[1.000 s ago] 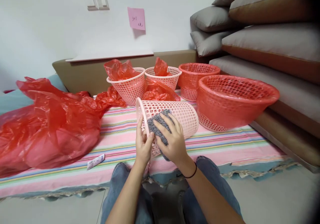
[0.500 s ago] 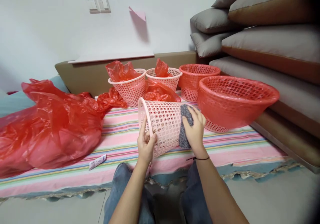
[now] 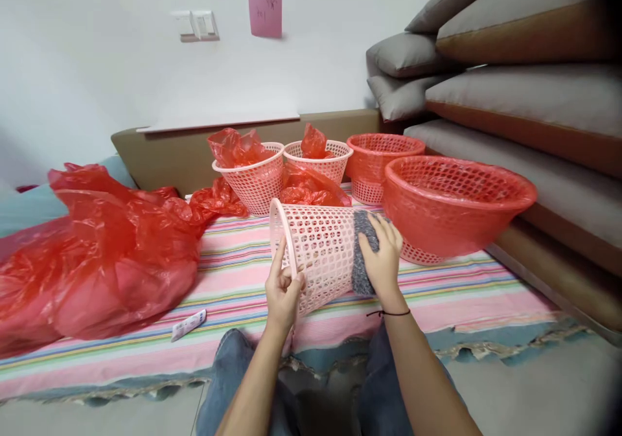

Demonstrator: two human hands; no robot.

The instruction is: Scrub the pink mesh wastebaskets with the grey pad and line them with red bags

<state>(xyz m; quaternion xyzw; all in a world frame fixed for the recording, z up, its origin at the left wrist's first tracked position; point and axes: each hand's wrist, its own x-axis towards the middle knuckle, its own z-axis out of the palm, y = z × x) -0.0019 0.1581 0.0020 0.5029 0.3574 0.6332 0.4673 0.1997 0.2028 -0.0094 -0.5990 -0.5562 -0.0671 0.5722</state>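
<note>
Basket (image 3: 328, 245) on its side — rim in left hand's (image 3: 283, 291) grip, grey cloth (image 3: 363, 254) under right hand (image 3: 381, 254) at base end.

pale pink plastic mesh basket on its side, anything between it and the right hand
Yes: a grey fuzzy cloth is between the right hand and the pale pink basket near its narrow end; nothing visible separates the left hand from it.

Home room, stacked cushions (image 3: 525, 92)

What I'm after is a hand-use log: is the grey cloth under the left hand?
No, the right hand holds the grey cloth against the tipped pink basket, while the left hand grips its rim.
</note>
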